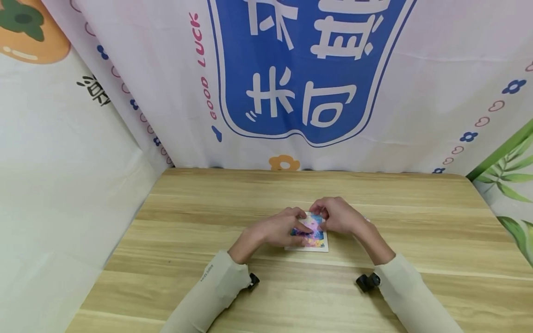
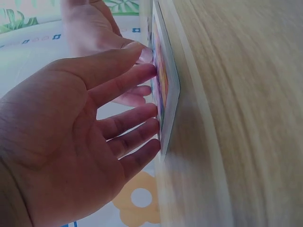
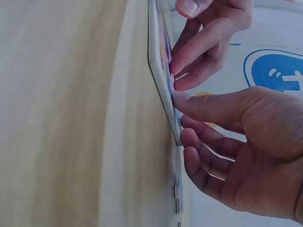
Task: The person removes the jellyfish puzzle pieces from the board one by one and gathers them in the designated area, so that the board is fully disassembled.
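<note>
Left hand [image 1: 281, 229] lies spread, fingers [image 2: 137, 106] nearly straight, tips pressing the colourful face of a white-bordered puzzle board [image 1: 310, 236]. Right hand [image 1: 339, 216] meets it from the far right, fingers [image 3: 203, 106] loosely bent, tips touching the same board at its far edge; whether they pinch a piece cannot be told. Board lies flat near the middle of the wooden table [image 1: 200, 222], with the printed cloth backdrop [image 1: 291, 83] rising behind the far edge.

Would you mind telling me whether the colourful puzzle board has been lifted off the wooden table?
No, the puzzle board lies flat on the table, with the fingertips of the left hand and right hand on its face.
</note>
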The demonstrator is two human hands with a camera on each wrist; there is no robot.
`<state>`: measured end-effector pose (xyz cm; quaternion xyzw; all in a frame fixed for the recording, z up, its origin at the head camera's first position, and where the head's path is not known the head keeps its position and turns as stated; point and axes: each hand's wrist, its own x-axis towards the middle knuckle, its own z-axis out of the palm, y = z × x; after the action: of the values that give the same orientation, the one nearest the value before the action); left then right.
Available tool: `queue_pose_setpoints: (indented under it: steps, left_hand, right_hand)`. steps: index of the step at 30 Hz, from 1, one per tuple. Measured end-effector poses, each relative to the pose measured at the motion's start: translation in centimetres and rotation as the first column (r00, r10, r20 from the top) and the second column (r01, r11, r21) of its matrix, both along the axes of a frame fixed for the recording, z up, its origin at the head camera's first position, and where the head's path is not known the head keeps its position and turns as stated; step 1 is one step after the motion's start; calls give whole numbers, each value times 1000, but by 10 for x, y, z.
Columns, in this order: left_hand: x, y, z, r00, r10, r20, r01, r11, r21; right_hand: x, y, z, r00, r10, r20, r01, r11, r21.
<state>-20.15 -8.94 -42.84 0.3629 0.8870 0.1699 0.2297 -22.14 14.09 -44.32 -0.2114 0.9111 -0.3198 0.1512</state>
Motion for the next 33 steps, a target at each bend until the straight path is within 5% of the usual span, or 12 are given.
queue_pose_setpoints:
  steps: [12, 33]
  left_hand:
    - [3, -2, -3, 1000, -5, -21, 5, 1000, -17]
    - [4, -1, -2, 1000, -15, -18, 15, 1000, -2]
  right_hand:
    - [10, -6, 2, 990, -17, -140, 29, 996, 80]
    - [17, -7, 2, 983, -21, -185, 39, 995, 97]
